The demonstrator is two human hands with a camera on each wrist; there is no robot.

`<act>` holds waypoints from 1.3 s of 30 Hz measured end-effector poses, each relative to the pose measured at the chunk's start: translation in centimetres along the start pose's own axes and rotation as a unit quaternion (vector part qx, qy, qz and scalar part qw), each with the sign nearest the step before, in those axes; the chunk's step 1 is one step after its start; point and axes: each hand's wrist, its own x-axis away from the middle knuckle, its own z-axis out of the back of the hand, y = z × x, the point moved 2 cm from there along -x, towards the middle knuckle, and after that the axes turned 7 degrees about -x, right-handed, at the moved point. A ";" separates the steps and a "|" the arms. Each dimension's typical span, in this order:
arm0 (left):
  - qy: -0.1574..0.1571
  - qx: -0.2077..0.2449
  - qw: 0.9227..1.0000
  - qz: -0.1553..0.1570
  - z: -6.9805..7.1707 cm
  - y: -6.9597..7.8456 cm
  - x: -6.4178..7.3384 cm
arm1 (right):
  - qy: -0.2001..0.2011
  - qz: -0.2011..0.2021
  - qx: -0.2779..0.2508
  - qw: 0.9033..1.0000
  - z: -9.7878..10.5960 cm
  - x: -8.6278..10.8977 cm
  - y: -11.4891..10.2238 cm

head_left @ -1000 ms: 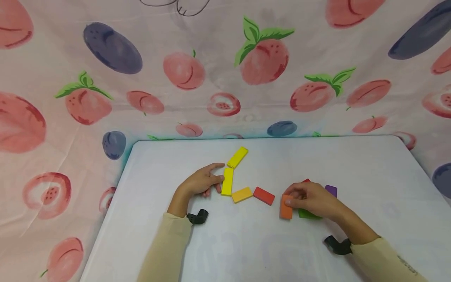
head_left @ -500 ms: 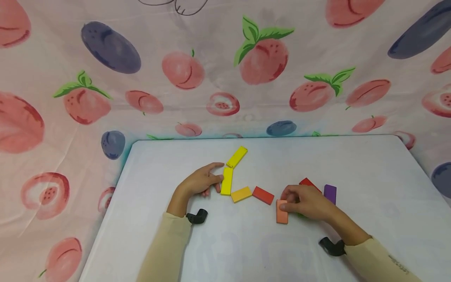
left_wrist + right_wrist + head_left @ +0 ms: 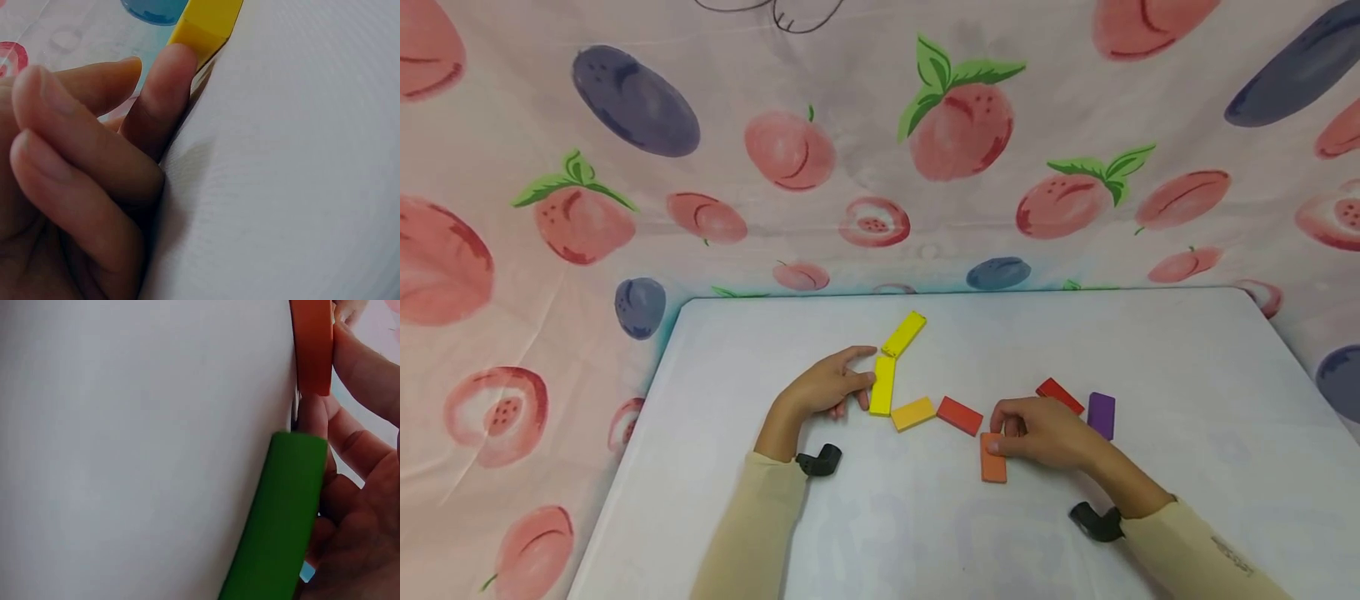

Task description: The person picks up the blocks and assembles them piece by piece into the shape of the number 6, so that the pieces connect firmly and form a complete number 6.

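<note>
My right hand (image 3: 1045,433) pinches an orange rectangular block (image 3: 993,458) by its upper right corner, thumb against it, just below and right of a red block (image 3: 959,415). In the right wrist view the thumb touches the orange block's side, and a green block (image 3: 278,519) lies beside the palm; the head view hides it. My left hand (image 3: 827,385) rests on the board, loosely bent, with the thumb tip touching the left side of a yellow block (image 3: 883,387). In the left wrist view a fingertip meets that yellow block's end.
A second yellow block (image 3: 904,334) and an amber block (image 3: 913,414) make a bent line with the touched yellow and red ones. Another red block (image 3: 1062,395) and a purple block (image 3: 1101,415) lie beyond my right hand. A fruit-print cloth (image 3: 820,217) rises behind the white board (image 3: 880,533).
My right hand has slid the orange block left and slightly nearer, bringing it close to the red block's end. The red and purple blocks behind have come into fuller view. My left hand stays put.
</note>
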 end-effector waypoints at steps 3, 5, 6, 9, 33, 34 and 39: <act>0.002 -0.002 1.000 0.001 0.0 0.0 0.0 | -0.005 0.004 0.010 1.000 0.0 -0.1 -0.1; 0.000 -0.003 1.000 0.003 0.0 0.0 -0.1 | -0.014 0.008 0.011 1.000 0.1 -0.1 -0.2; 0.000 -0.003 1.000 0.003 0.0 0.0 -0.1 | -0.020 0.010 0.011 1.000 0.2 -0.1 -0.2; -0.002 -0.001 1.000 0.005 0.0 -0.1 -0.1 | -0.042 0.019 0.005 0.999 0.5 -0.1 -0.1; 0.002 -0.004 1.000 0.003 -0.1 -0.2 -0.1 | -0.055 -0.029 -0.027 0.998 0.7 -0.5 -0.9; 0.002 -0.004 1.000 0.002 -0.1 -0.2 -0.1 | -0.056 -0.029 -0.028 0.998 0.7 -0.5 -0.9; 0.000 -0.005 1.000 0.001 0.0 -0.3 -0.3 | -0.057 -0.024 -0.028 0.998 0.7 -0.6 -0.9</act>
